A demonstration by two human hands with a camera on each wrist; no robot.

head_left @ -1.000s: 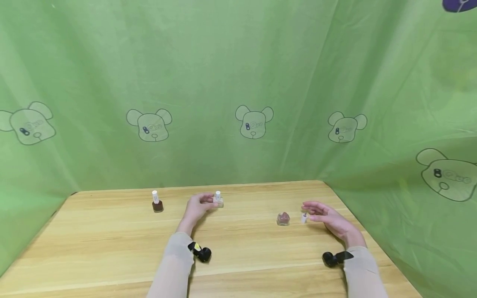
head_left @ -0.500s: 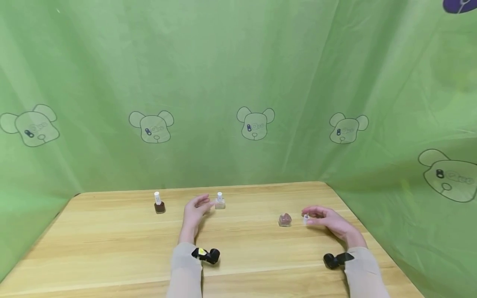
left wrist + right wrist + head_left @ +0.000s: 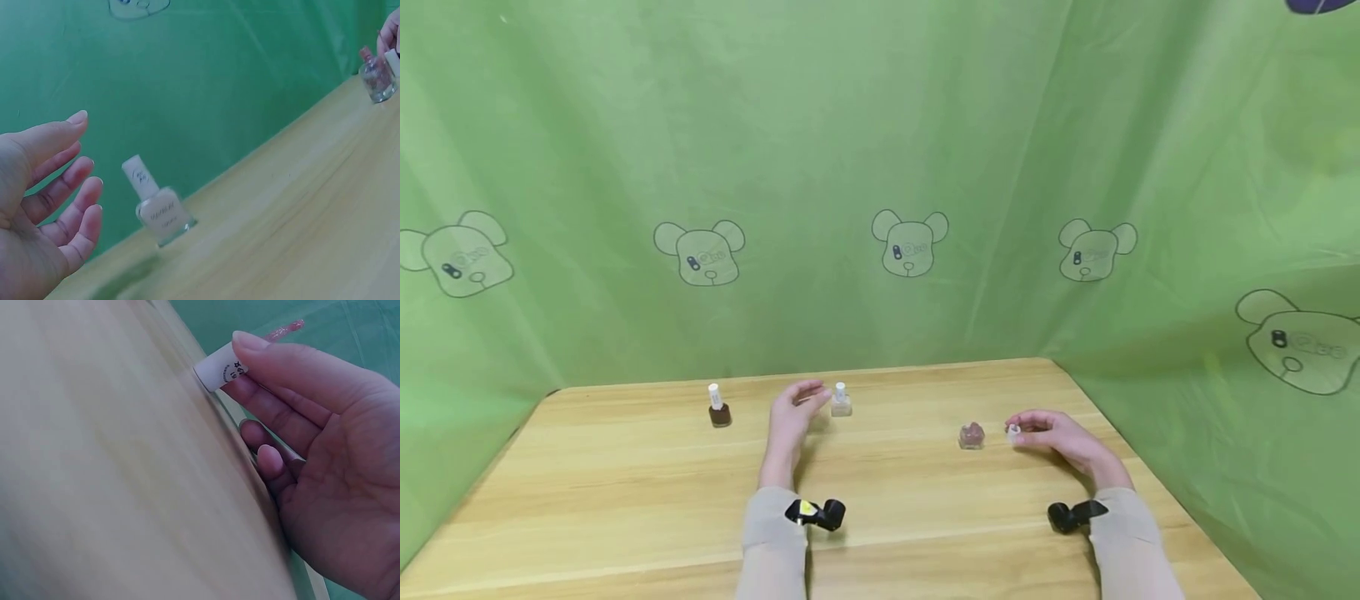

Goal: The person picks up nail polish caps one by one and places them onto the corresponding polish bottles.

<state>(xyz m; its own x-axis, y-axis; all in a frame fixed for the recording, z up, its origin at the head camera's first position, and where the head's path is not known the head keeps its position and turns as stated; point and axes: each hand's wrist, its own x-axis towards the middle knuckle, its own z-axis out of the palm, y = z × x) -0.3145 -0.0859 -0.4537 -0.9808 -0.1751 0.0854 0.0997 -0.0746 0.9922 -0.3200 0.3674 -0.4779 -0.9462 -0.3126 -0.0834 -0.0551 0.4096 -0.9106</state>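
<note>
In the head view my right hand (image 3: 1063,436) pinches a white nail polish cap (image 3: 222,365) between thumb and fingers. Its brush (image 3: 286,330), coated in glittery pink, points up, and the cap's top end is at or close to the table. Just left of that hand stands a capless pink nail polish bottle (image 3: 972,436). My left hand (image 3: 790,423) has relaxed fingers and holds nothing. Right beside its fingertips is a pale, capped nail polish bottle (image 3: 164,215), upright on the table and apart from the fingers in the left wrist view.
A dark nail polish bottle (image 3: 719,415) with a white cap stands at the back left of the wooden table (image 3: 625,492). A green curtain (image 3: 805,150) with bear faces hangs behind the table and along its sides.
My left hand has let go of the pale bottle and drawn slightly left. My right hand has closed its fingers on the white cap, which stood beside them before.
</note>
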